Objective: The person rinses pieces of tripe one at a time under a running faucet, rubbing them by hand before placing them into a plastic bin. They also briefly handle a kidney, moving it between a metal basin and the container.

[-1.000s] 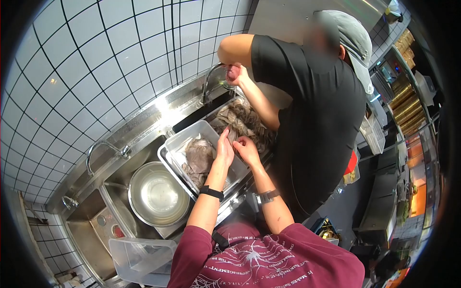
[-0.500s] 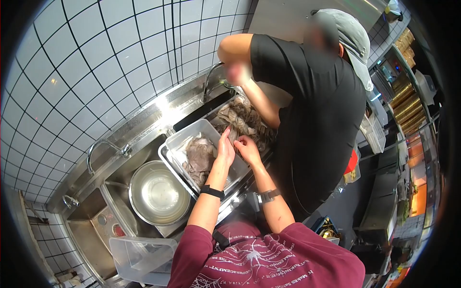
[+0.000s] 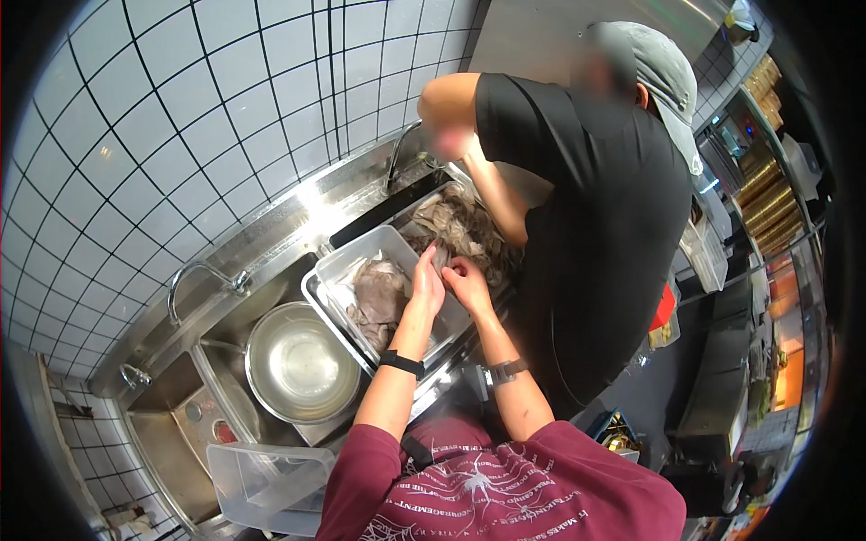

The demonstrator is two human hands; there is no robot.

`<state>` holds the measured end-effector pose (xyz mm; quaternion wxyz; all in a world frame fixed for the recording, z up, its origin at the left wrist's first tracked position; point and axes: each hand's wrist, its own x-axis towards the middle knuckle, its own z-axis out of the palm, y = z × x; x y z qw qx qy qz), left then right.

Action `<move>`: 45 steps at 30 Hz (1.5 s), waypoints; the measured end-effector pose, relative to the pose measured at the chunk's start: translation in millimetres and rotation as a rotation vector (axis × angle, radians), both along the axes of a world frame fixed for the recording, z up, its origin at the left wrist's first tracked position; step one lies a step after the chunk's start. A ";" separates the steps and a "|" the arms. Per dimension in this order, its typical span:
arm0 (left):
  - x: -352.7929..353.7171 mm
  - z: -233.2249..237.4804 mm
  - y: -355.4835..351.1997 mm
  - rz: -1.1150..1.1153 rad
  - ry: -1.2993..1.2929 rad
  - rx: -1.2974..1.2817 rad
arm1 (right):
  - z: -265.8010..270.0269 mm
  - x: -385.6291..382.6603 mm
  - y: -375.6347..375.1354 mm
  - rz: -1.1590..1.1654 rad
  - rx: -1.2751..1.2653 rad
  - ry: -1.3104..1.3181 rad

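A clear plastic tub [image 3: 316,293] holds a heap of grey-brown, soft pieces [image 3: 379,293] that look like raw meat or seafood. Over the tub's right part is my left hand [image 3: 428,279], its fingers pointing away and closed on a greyish piece. My right hand [image 3: 466,281] is just beside it, fingers curled in a pinch at the same piece, partly hidden. Beyond both hands lies a larger pile of similar pieces [image 3: 460,221] in another container.
A co-worker in a black shirt [image 3: 613,207] leans in at the right. Left are a metal bowl [image 3: 302,362] in a sink, a faucet [image 3: 203,268] and an empty clear container [image 3: 262,487]. A second faucet [image 3: 394,162] stands behind.
The whole view has shifted slightly. My hands stay together over the tub with almost the same pose.
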<state>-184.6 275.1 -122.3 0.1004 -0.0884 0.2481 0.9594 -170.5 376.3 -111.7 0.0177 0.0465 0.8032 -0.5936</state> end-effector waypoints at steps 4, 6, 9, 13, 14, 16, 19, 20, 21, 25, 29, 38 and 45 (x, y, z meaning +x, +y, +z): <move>6.9 11.2 0.8 -0.016 -0.027 0.022 | 1.6 2.8 -2.1 -0.082 -0.025 0.040; 8.1 11.2 0.5 -0.050 -0.039 0.057 | 0.4 2.0 0.8 -0.090 -0.105 0.027; 7.5 5.5 3.7 -0.046 -0.047 0.049 | 3.1 1.5 1.4 -0.119 0.039 0.129; 6.4 -1.0 5.8 -0.066 -0.041 0.051 | 9.5 5.1 1.2 -0.113 -0.024 0.053; 5.7 -2.7 6.8 -0.061 -0.041 0.036 | 11.2 6.4 0.4 -0.117 -0.033 0.054; 2.5 -9.8 9.8 -0.055 -0.042 0.022 | 12.7 7.5 -0.3 -0.121 -0.041 0.056; -0.3 -14.9 11.7 -0.031 -0.027 0.047 | 16.7 8.5 -2.8 -0.125 -0.022 0.082; -0.5 -15.9 11.7 -0.029 -0.027 0.044 | 18.3 9.1 -3.5 -0.125 -0.031 0.073; 0.3 -13.7 11.0 -0.027 -0.027 0.040 | 18.9 9.3 -3.8 -0.126 -0.040 0.063; 4.7 -7.4 6.7 -0.050 -0.037 0.019 | 14.3 7.4 -3.1 -0.106 -0.063 0.021; 4.8 -6.3 4.7 -0.049 -0.038 0.032 | -0.4 1.1 -0.6 -0.095 -0.026 0.073; 1.9 -15.0 8.5 -0.027 -0.034 0.022 | -6.6 -1.0 1.7 -0.083 0.006 0.089; 5.7 -6.5 7.2 -0.048 -0.034 0.000 | 5.2 3.9 -2.7 -0.110 -0.004 0.079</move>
